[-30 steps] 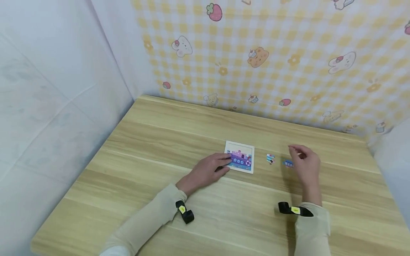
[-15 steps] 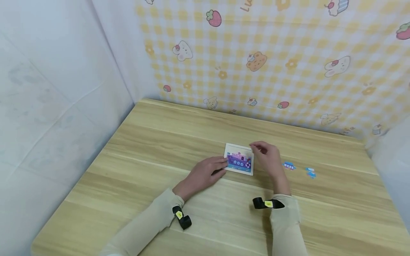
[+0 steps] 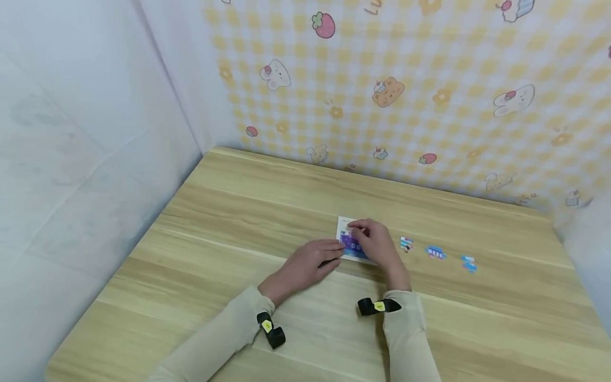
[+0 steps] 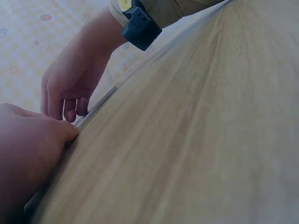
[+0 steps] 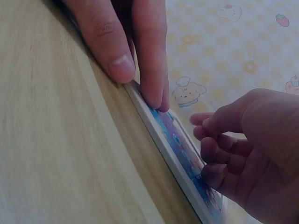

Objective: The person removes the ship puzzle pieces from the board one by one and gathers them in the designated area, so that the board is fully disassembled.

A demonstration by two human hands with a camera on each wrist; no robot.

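Note:
A square jigsaw board (image 3: 342, 223) with a white frame and a purple ship picture lies on the wooden table. My left hand (image 3: 307, 262) rests its straight fingers on the board's left edge, thumb at the near side. Over the board's upper part, my right hand (image 3: 377, 244) pinches a small puzzle piece, mostly hidden by the fingertips. In the right wrist view, thumb and index meet just above the picture, while the other fingers of the right hand (image 5: 252, 154) curl close to the board (image 5: 170, 161). The right hand covers the board's right side in the head view.
Three loose puzzle pieces lie in a row to the right: a striped one (image 3: 407, 244), a blue one with white windows (image 3: 435, 252) and a blue and white one (image 3: 469, 263). A checked cloth (image 3: 334, 79) hangs behind the table (image 3: 238, 212).
My right hand has travelled left from over the loose pieces to the board and lowered onto its upper part. The left hand stays at the board's left edge.

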